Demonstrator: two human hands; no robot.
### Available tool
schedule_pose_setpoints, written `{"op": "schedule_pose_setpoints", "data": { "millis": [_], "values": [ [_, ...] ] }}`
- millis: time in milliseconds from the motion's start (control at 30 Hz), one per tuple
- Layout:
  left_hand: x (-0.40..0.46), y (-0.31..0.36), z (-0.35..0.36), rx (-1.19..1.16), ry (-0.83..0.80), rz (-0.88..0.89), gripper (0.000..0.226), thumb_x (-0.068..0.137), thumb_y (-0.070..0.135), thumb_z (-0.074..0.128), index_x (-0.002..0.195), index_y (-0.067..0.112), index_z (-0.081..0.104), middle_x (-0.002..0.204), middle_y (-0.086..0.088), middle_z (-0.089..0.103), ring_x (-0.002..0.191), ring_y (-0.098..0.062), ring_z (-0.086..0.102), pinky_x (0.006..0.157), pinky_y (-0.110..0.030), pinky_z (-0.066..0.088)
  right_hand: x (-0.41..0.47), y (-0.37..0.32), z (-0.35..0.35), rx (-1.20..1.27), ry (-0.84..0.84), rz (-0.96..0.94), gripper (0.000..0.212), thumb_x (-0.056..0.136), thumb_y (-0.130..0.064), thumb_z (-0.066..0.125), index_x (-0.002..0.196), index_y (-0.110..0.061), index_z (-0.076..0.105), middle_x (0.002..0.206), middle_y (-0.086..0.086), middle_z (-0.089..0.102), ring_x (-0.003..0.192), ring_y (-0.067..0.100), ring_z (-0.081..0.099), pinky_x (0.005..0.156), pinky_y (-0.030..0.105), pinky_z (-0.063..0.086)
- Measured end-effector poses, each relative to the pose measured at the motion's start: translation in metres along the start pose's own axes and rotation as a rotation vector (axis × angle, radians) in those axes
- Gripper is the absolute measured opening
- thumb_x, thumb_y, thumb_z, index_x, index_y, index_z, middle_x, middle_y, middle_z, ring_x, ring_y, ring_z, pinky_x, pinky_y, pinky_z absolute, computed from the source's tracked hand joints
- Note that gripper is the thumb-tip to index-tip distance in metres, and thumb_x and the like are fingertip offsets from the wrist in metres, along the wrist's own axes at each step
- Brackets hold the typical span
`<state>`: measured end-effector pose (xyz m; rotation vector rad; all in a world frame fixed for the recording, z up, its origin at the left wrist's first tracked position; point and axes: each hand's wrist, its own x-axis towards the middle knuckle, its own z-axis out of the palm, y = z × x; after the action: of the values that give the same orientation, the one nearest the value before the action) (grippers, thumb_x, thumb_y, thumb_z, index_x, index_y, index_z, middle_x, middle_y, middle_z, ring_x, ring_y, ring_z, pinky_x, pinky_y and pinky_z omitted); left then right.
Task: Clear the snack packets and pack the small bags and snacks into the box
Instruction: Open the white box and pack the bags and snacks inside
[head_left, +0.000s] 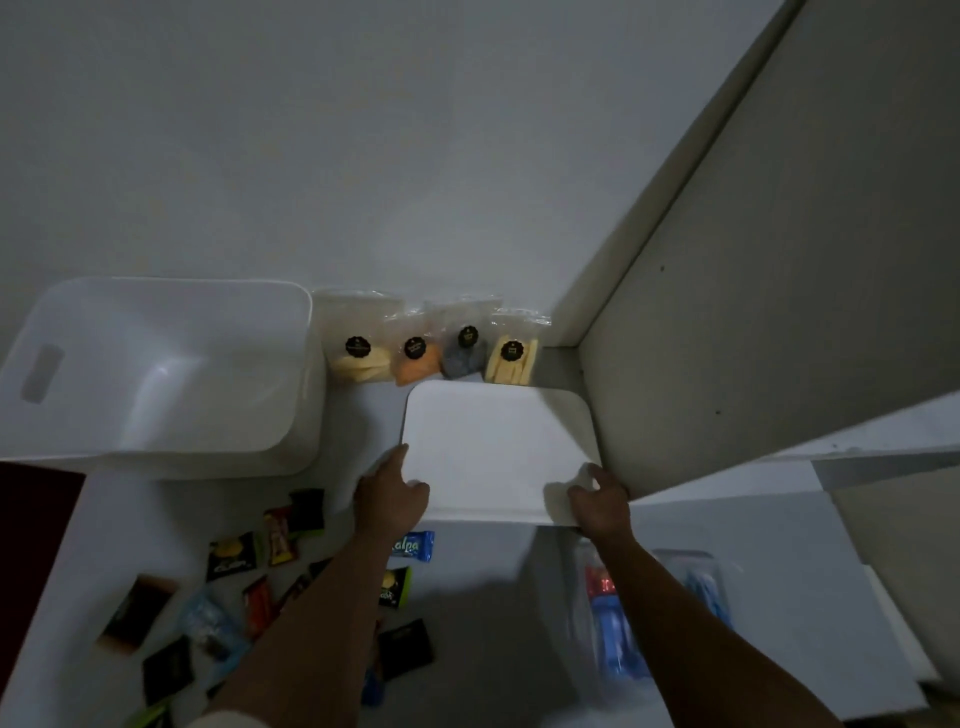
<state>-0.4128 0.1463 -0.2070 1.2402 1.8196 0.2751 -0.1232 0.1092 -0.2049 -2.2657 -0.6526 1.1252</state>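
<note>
White shelf (171, 499): lid (493, 447) against wall (727, 338)

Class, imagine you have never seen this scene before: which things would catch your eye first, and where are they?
Both hands, left and right, grip a flat white lid at centre, beside the wall. Behind it, four small bags with dark round labels stand in a row. A big white box sits open at left, and colourful snack packets lie scattered in front of it.

Blue snack packet (414, 545): "alpa" legible
</note>
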Motion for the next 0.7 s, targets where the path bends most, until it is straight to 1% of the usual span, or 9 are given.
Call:
{"op": "schedule_pose_setpoints", "data": {
  "millis": [67, 133, 200, 267, 333, 400, 500, 567, 700],
  "values": [
    [-0.001, -0.002, -0.002, 0.133, 0.023, 0.068, 0.068, 0.088, 0.028, 0.06, 0.153, 0.024, 0.041, 0.152, -0.004, 0.05, 0.133, -0.03, 0.052, 0.108, -0.043, 0.046, 0.006, 0.0, 0.005, -0.033, 0.008, 0.005, 0.06, 0.084, -0.017, 0.071, 0.142, -0.008, 0.057, 0.133, 0.02, 0.061, 0.114, 0.037, 0.063, 0.103, 0.047, 0.052],
    [-0.005, -0.005, -0.004, 0.266, 0.023, 0.104, 0.065, 0.091, 0.032, 0.058, 0.152, 0.023, 0.041, 0.15, -0.005, 0.05, 0.132, -0.031, 0.05, 0.105, -0.043, 0.047, 0.008, -0.004, 0.01, -0.104, 0.026, 0.006, 0.068, 0.08, -0.031, 0.072, 0.142, -0.008, 0.056, 0.134, 0.022, 0.062, 0.12, 0.038, 0.06, 0.107, 0.045, 0.047],
    [-0.009, -0.006, -0.007, 0.33, 0.036, 0.123, 0.056, 0.092, 0.033, 0.055, 0.146, 0.022, 0.047, 0.142, -0.007, 0.053, 0.127, -0.031, 0.051, 0.097, -0.042, 0.05, 0.0, -0.012, 0.013, -0.197, 0.027, 0.009, 0.068, 0.084, -0.032, 0.072, 0.144, -0.007, 0.053, 0.138, 0.023, 0.059, 0.131, 0.04, 0.051, 0.112, 0.044, 0.041],
    [-0.011, -0.004, -0.011, 0.362, 0.096, 0.13, 0.045, 0.091, 0.034, 0.055, 0.135, 0.022, 0.054, 0.13, -0.007, 0.058, 0.119, -0.031, 0.055, 0.087, -0.04, 0.051, -0.015, -0.024, 0.017, -0.288, 0.055, -0.035, 0.067, 0.089, -0.028, 0.069, 0.149, -0.009, 0.047, 0.147, 0.024, 0.048, 0.138, 0.041, 0.041, 0.114, 0.045, 0.036],
    [-0.007, 0.001, -0.019, 0.387, 0.141, 0.113, 0.049, 0.092, 0.035, 0.056, 0.139, 0.022, 0.052, 0.136, -0.005, 0.057, 0.121, -0.031, 0.054, 0.09, -0.041, 0.05, -0.03, -0.037, 0.023, -0.335, 0.104, -0.147, 0.064, 0.091, -0.026, 0.067, 0.151, -0.016, 0.045, 0.155, 0.02, 0.035, 0.142, 0.04, 0.035, 0.113, 0.049, 0.037],
    [0.001, 0.008, -0.029, 0.388, 0.173, 0.114, 0.056, 0.092, 0.036, 0.056, 0.146, 0.023, 0.047, 0.146, -0.004, 0.052, 0.128, -0.032, 0.05, 0.099, -0.045, 0.048, -0.038, -0.05, 0.034, -0.338, 0.113, -0.308, 0.058, 0.091, -0.023, 0.066, 0.147, -0.02, 0.049, 0.157, 0.012, 0.035, 0.142, 0.035, 0.038, 0.11, 0.048, 0.041],
    [0.017, 0.023, -0.042, 0.352, 0.247, 0.119, 0.062, 0.093, 0.035, 0.058, 0.151, 0.022, 0.041, 0.154, -0.007, 0.045, 0.139, -0.032, 0.042, 0.109, -0.05, 0.043, -0.039, -0.078, 0.057, -0.23, -0.028, -0.472, 0.05, 0.092, -0.015, 0.066, 0.14, -0.015, 0.057, 0.145, 0.008, 0.052, 0.132, 0.029, 0.051, 0.109, 0.039, 0.044],
    [0.032, 0.036, -0.05, 0.235, 0.284, 0.088, 0.069, 0.092, 0.034, 0.06, 0.155, 0.022, 0.034, 0.158, -0.009, 0.039, 0.143, -0.033, 0.038, 0.111, -0.052, 0.042, -0.04, -0.106, 0.074, -0.193, -0.159, -0.488, 0.047, 0.094, -0.014, 0.066, 0.14, -0.011, 0.058, 0.14, 0.008, 0.06, 0.126, 0.026, 0.058, 0.106, 0.033, 0.045],
    [0.066, 0.057, -0.063, -0.08, 0.319, -0.001, 0.088, 0.088, 0.03, 0.068, 0.159, 0.021, 0.017, 0.16, -0.013, 0.031, 0.14, -0.038, 0.042, 0.107, -0.054, 0.045, -0.032, -0.161, 0.114, -0.172, -0.368, -0.481, 0.042, 0.097, -0.012, 0.06, 0.139, -0.011, 0.06, 0.143, 0.007, 0.06, 0.132, 0.024, 0.056, 0.111, 0.03, 0.043]
  ]
}}
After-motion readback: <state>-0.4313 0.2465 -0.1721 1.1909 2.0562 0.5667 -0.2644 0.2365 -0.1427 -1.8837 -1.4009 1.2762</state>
